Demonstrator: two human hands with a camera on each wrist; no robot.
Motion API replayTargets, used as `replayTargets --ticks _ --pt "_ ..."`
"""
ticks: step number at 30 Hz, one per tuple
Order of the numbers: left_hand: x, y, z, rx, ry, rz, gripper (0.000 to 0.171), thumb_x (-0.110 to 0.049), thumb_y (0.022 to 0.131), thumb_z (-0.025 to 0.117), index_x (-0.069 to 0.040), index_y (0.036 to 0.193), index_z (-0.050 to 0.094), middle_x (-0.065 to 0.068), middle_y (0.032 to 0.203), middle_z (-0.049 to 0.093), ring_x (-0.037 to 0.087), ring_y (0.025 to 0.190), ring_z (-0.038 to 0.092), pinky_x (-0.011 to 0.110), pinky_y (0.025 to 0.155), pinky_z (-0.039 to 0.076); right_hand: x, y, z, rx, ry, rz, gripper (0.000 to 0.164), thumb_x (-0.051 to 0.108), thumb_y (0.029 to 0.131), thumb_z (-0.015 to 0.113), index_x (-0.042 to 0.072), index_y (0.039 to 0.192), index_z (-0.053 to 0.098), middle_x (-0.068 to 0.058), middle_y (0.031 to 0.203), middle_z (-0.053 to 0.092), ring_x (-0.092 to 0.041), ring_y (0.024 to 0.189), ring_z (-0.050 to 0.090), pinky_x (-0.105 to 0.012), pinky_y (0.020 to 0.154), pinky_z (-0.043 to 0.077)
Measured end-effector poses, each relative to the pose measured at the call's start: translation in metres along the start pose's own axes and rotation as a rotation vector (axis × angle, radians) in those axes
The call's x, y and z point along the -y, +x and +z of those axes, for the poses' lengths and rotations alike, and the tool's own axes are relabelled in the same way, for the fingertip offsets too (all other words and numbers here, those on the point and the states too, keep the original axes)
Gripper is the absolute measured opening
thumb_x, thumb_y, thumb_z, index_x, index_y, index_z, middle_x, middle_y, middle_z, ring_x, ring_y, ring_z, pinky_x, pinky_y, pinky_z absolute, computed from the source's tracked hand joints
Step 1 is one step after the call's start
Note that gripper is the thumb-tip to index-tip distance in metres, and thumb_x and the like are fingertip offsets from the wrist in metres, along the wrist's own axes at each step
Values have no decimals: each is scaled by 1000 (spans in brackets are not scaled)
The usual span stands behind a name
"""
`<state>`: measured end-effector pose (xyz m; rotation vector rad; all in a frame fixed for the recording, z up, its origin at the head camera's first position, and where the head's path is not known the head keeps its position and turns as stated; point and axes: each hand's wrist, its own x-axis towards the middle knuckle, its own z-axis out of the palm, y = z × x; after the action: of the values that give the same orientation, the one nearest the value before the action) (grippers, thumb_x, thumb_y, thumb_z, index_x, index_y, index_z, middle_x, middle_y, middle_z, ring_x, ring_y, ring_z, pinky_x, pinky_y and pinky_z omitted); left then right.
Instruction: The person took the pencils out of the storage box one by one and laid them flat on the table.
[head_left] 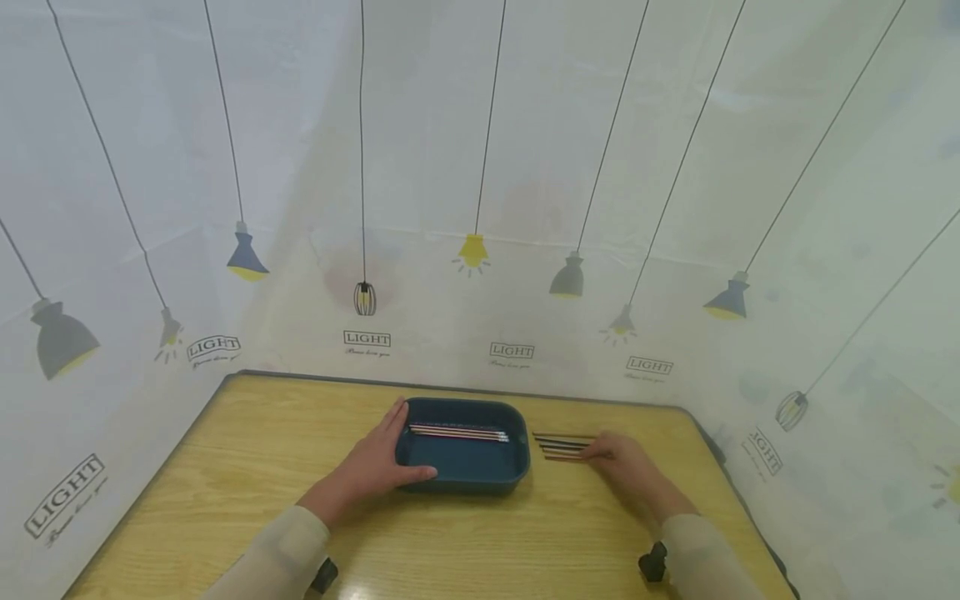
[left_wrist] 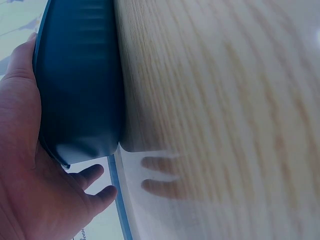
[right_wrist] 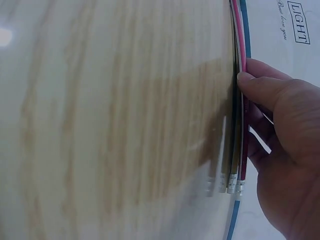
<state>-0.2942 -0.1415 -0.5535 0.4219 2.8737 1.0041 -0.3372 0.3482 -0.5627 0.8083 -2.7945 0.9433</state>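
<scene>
A dark blue rectangular tray stands on the wooden table, with several pencils lying along its far side. My left hand holds the tray's left end, its thumb over the near rim and its fingers along the outer left side. Right of the tray, several more pencils lie side by side on the tabletop. There my right hand pinches a red pencil between thumb and fingers. The other pencils lie close beside it, their silvery ends showing in the right wrist view.
The wooden table has a dark edge at the back and sides. White sheeting printed with hanging lamps encloses it behind and on both sides. A dark strap piece sits by the right wrist, another by the left.
</scene>
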Motion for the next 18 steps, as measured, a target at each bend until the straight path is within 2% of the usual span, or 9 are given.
replayTargets --ticks 4,12,18 --pt "-1 0 -1 1 -2 -1 135 -75 87 83 -7 178 10 11 187 3 48 164 28 70 125 33 -2 2 1 19 -6 38 19 1 101 77 15 107 88 2 104 75 -16 97 68 -37 91 57" --pt "-2 -2 -2 0 -6 6 134 -74 88 83 -5 178 11 13 186 4 50 163 28 72 123 34 -3 5 3 45 -30 128 20 4 101 78 20 105 88 7 104 75 -16 101 68 -46 98 57" --pt "-2 -2 -2 -3 -14 14 135 -75 87 83 -5 178 12 14 186 5 51 163 28 73 123 34 -3 4 3 36 -23 121 20 5 101 78 21 105 88 8 103 75 -15 100 68 -43 95 57"
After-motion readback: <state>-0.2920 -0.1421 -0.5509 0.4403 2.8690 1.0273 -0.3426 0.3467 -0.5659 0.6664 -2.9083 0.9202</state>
